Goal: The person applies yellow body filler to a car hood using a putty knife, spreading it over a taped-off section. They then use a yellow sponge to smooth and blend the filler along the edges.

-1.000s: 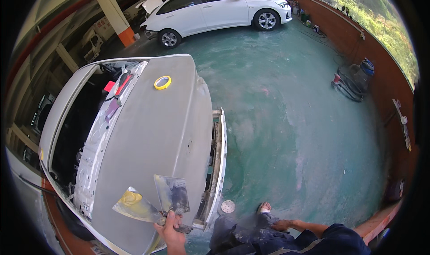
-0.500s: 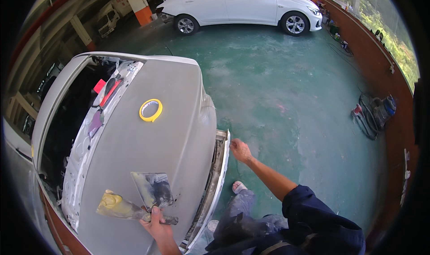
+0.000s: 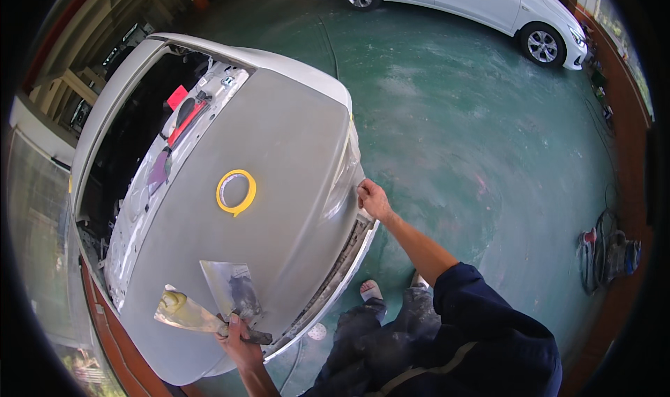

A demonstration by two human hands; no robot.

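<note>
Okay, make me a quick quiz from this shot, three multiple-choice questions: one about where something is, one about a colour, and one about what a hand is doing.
1. Where does the roll of tape lie?
A. on the green floor
B. on the grey car panel
C. on the white car's roof

2. What colour is the roll of tape?
A. yellow
B. blue
C. red

3. What is the left hand doing?
A. hanging empty
C. pressing flat on the floor
B. holding two metal spreader blades

Answers:
1 B: the ring sits in the middle of the grey panel.
2 A: its rim is plainly yellow.
3 B: the fingers grip both blades, while the right hand touches the panel's edge.
</note>
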